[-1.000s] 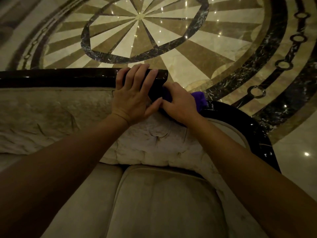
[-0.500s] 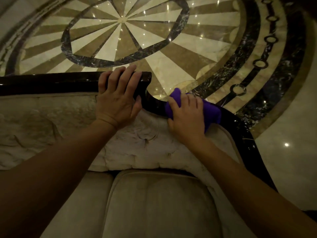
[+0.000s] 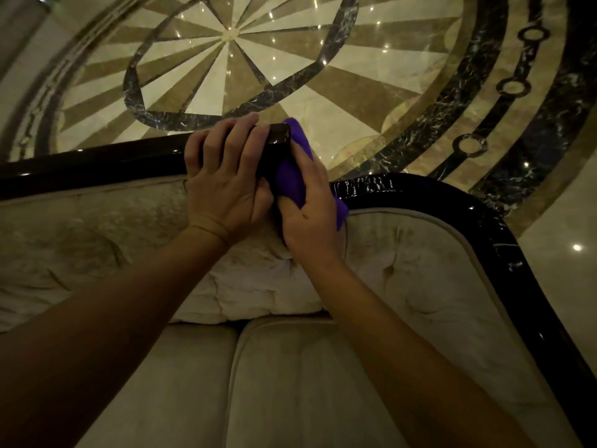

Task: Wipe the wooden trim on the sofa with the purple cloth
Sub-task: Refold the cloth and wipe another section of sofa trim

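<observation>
The right hand (image 3: 311, 218) is pinching the purple cloth (image 3: 292, 176) against the stepped end of the wooden trim (image 3: 97, 164), just beside the left hand (image 3: 226, 185), whose slightly spread fingers are wrapping the rail. Judging by this, wiping is underway; the long stretches either side of the fingers probably remain.

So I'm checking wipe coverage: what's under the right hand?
The purple cloth lies under the right hand, pressed against the step in the dark trim, beside the left hand. The wood beneath the cloth and the right fingertips are covered.
</observation>
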Tool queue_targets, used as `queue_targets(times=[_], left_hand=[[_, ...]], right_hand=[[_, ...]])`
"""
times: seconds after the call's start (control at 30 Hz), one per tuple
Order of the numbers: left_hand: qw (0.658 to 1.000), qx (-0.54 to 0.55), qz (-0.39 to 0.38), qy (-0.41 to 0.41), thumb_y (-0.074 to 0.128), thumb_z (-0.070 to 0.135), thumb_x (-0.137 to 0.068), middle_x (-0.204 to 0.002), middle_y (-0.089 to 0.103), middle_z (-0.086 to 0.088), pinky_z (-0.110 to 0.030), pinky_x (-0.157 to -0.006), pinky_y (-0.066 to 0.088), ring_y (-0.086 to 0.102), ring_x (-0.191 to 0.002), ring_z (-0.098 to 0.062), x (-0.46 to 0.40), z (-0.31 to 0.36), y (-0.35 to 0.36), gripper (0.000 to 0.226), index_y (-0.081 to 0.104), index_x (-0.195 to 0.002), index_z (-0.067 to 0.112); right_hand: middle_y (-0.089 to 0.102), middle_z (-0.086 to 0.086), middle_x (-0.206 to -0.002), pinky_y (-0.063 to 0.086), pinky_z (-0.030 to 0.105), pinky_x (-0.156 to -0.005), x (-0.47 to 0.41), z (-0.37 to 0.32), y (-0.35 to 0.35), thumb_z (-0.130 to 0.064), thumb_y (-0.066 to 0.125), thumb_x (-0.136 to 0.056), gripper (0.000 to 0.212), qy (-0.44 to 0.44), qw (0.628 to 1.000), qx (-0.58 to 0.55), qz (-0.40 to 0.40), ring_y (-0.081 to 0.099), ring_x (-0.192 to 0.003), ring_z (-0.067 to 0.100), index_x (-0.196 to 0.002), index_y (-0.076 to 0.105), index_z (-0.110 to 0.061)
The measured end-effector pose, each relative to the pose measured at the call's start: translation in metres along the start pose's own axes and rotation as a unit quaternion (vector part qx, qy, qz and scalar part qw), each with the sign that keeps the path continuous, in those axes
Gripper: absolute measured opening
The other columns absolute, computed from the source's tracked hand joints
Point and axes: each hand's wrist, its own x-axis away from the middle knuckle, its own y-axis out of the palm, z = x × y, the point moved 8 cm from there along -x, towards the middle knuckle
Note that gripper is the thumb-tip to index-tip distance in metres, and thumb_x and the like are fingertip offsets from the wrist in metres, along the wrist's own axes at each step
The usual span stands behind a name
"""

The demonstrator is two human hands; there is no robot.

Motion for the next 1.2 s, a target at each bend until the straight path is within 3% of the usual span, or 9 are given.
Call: queue_targets(times=[0.13, 0.3, 0.4, 0.53, 0.77, 0.9, 1.0, 1.1, 1.2], left_hand=[[1.0, 0.001, -0.004, -0.006, 0.043, 0.039, -0.09, -0.152, 0.052, -0.014, -0.044, -0.118, 0.018, 0.039, -0.139, -0.03, 0.0, 0.0, 0.003, 0.065, 0.041, -0.15, 0.012], [0.999, -0.002, -0.03, -0.021, 0.051, 0.038, -0.087, -0.151, 0.049, -0.017, -0.051, -0.117, 0.022, 0.035, -0.139, -0.033, -0.001, 0.0, 0.002, 0.07, 0.038, -0.151, 0.012], [0.999, -0.004, -0.041, -0.033, 0.055, 0.037, -0.086, -0.15, 0.052, -0.019, -0.052, -0.116, 0.022, 0.034, -0.138, -0.033, -0.002, 0.002, 0.0, 0.07, 0.039, -0.15, 0.012], [0.998, -0.009, -0.05, -0.044, 0.055, 0.037, -0.087, -0.15, 0.052, -0.019, -0.052, -0.117, 0.022, 0.034, -0.138, -0.033, 0.0, 0.002, -0.004, 0.07, 0.037, -0.15, 0.012], [0.999, 0.008, -0.033, -0.039, 0.055, 0.037, -0.087, -0.15, 0.053, -0.018, -0.053, -0.117, 0.024, 0.033, -0.138, -0.031, 0.0, 0.003, -0.002, 0.069, 0.037, -0.149, 0.013], [0.999, 0.014, -0.021, -0.039, 0.054, 0.038, -0.09, -0.15, 0.053, -0.019, -0.051, -0.117, 0.021, 0.031, -0.138, -0.032, 0.0, 0.001, -0.001, 0.066, 0.036, -0.149, 0.014], [0.999, 0.026, -0.004, -0.033, 0.051, 0.039, -0.093, -0.148, 0.055, -0.02, -0.05, -0.115, 0.021, 0.032, -0.137, -0.031, 0.001, 0.003, -0.001, 0.062, 0.037, -0.148, 0.014], [0.999, 0.033, -0.002, -0.032, 0.049, 0.039, -0.094, -0.147, 0.056, -0.02, -0.05, -0.115, 0.021, 0.032, -0.136, -0.03, 0.001, 0.0, 0.001, 0.062, 0.036, -0.149, 0.014], [0.999, 0.03, -0.003, -0.03, 0.051, 0.038, -0.092, -0.146, 0.056, -0.022, -0.049, -0.115, 0.02, 0.032, -0.135, -0.031, -0.001, 0.001, 0.001, 0.063, 0.037, -0.148, 0.013]], right_hand=[[0.044, 0.015, -0.153, 0.044, 0.043, -0.106, 0.001, 0.002, 0.002, -0.015, 0.058, -0.094, 0.07, -0.07, 0.976, 0.206, -0.015, 0.053, -0.128, 0.031, -0.159, 0.033, -0.019], [0.055, 0.018, -0.14, 0.031, 0.052, -0.116, -0.008, 0.023, -0.031, -0.042, 0.053, -0.091, 0.07, -0.143, 0.832, 0.521, -0.124, 0.049, -0.13, 0.036, -0.156, 0.04, -0.02], [0.048, 0.019, -0.149, 0.023, 0.063, -0.119, -0.008, 0.031, -0.055, -0.052, 0.054, -0.091, 0.07, -0.156, 0.769, 0.597, -0.167, 0.043, -0.137, 0.04, -0.155, 0.037, -0.028], [0.034, 0.017, -0.161, 0.014, 0.069, -0.121, 0.006, 0.033, -0.078, -0.053, 0.054, -0.095, 0.069, -0.156, 0.736, 0.639, -0.163, 0.027, -0.15, 0.042, -0.157, 0.032, -0.033], [0.05, 0.023, -0.143, 0.029, 0.055, -0.119, 0.004, 0.013, -0.101, -0.039, 0.06, -0.095, 0.056, -0.073, 0.793, 0.601, -0.061, 0.044, -0.137, 0.042, -0.146, 0.047, -0.02], [0.059, 0.01, -0.138, 0.045, 0.045, -0.106, -0.032, 0.0, -0.057, -0.024, 0.065, -0.095, 0.058, -0.043, 0.925, 0.352, -0.139, 0.055, -0.124, 0.029, -0.15, 0.048, -0.027], [0.06, 0.004, -0.142, 0.048, 0.045, -0.107, -0.055, -0.011, -0.019, -0.014, 0.059, -0.09, 0.063, -0.038, 0.975, 0.158, -0.149, 0.058, -0.125, 0.02, -0.151, 0.047, -0.024], [0.058, 0.01, -0.141, 0.052, 0.041, -0.096, -0.04, 0.0, -0.006, -0.018, 0.05, -0.09, 0.061, -0.035, 0.979, 0.174, -0.101, 0.059, -0.118, 0.023, -0.151, 0.045, -0.02], [0.054, 0.017, -0.143, 0.049, 0.041, -0.093, -0.018, 0.014, -0.022, -0.032, 0.051, -0.089, 0.066, -0.103, 0.905, 0.382, -0.154, 0.058, -0.115, 0.033, -0.154, 0.043, -0.024]])
